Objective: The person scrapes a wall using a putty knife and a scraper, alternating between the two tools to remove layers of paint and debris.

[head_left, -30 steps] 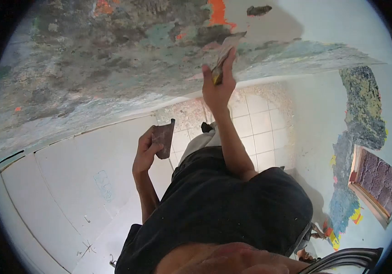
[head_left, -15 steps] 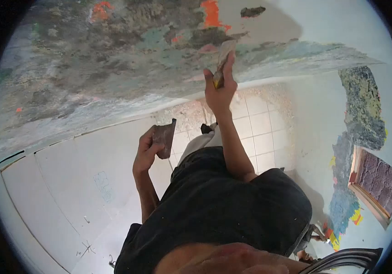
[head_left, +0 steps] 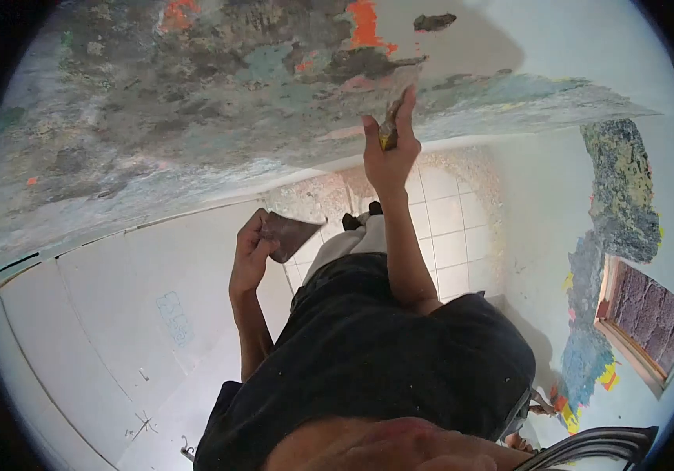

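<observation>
My right hand (head_left: 392,163) is raised to the patchy, stripped wall (head_left: 219,118) in front of me. It is closed round a putty knife (head_left: 388,137) with yellow on its handle. One finger stretches along the knife, and the blade end lies at the wall, hard to tell apart from the grey surface. Lower down, at the left, my left hand (head_left: 249,259) grips a flat dark-brown scraper plate (head_left: 291,234) by one edge, thumb across its face. The plate is tilted and apart from the wall.
Bits of debris cover the tiled floor (head_left: 439,208) along the wall's foot. At the right, a side wall (head_left: 537,228) has stripped patches and a framed opening (head_left: 647,314). A pale panelled surface (head_left: 102,314) stands at the left. Part of another person's hand (head_left: 541,407) shows at lower right.
My right hand with the putty knife has shifted slightly right and down. In my left hand the brown plate has turned, its far corner now pointing more to the right.
</observation>
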`<action>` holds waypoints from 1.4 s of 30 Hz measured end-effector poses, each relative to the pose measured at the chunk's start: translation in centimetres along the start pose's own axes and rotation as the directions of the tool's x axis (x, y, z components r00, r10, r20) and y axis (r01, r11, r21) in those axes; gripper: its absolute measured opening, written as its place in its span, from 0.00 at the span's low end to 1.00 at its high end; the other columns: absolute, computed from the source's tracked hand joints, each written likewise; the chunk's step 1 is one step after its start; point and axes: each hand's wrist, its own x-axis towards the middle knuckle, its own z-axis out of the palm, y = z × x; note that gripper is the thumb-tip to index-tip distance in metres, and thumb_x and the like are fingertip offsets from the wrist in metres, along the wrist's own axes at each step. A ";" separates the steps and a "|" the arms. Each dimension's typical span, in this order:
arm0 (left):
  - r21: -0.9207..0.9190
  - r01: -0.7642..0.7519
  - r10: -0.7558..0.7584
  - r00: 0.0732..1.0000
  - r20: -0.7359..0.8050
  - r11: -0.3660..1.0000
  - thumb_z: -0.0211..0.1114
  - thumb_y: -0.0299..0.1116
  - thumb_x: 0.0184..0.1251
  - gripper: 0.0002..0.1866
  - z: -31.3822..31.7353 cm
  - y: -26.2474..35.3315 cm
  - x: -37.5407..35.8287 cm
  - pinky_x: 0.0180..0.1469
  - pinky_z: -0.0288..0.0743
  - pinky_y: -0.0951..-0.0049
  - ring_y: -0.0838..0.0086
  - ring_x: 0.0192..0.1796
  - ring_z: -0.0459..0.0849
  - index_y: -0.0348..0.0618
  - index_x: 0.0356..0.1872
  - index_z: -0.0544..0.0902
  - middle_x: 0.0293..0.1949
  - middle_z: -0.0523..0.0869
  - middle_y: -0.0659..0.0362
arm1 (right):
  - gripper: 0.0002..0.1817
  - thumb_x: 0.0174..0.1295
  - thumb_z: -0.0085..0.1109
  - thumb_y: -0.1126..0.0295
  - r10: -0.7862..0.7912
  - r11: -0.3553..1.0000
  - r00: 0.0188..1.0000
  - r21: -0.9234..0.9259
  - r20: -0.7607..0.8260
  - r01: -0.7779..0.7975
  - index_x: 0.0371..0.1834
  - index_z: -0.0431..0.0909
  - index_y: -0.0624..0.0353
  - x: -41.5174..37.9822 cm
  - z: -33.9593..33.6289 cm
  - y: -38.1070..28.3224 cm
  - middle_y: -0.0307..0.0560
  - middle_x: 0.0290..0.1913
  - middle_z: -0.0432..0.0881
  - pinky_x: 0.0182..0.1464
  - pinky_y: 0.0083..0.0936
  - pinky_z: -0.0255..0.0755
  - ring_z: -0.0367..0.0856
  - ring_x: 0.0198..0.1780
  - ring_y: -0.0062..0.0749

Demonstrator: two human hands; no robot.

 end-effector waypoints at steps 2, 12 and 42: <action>-0.030 0.003 -0.004 1.000 -0.030 1.000 0.56 0.20 0.53 0.10 0.0 0.4 0.6 0.38 0.65 0.82 0.85 0.34 0.71 0.41 0.38 0.72 0.30 0.75 0.67 | 0.40 0.61 0.63 0.78 -0.004 1.000 1.000 -0.014 -0.012 0.004 0.76 0.53 0.63 1.0 -0.4 -0.4 0.61 0.63 0.76 0.55 0.18 0.67 0.74 0.58 0.24; -0.543 -0.086 0.018 0.991 -0.129 0.835 0.63 0.19 0.59 0.15 0.7 -1.9 0.4 0.38 0.74 0.78 0.82 0.33 0.80 0.39 0.48 0.76 0.32 0.84 0.61 | 0.37 0.60 0.65 0.77 -0.079 0.976 0.997 -0.204 0.022 0.082 0.73 0.60 0.65 2.1 -2.5 0.1 0.64 0.54 0.82 0.46 0.18 0.74 0.82 0.52 0.27; -0.611 -0.154 0.151 0.987 -0.057 0.776 0.67 0.29 0.65 0.18 3.3 -4.2 0.8 0.54 0.78 0.71 0.73 0.49 0.84 0.40 0.55 0.77 0.46 0.85 0.57 | 0.19 0.66 0.61 0.53 0.194 0.464 0.640 0.505 0.744 -0.728 0.26 0.68 0.52 4.2 -9.8 3.1 0.31 0.17 0.59 0.08 0.12 0.49 0.57 0.11 0.11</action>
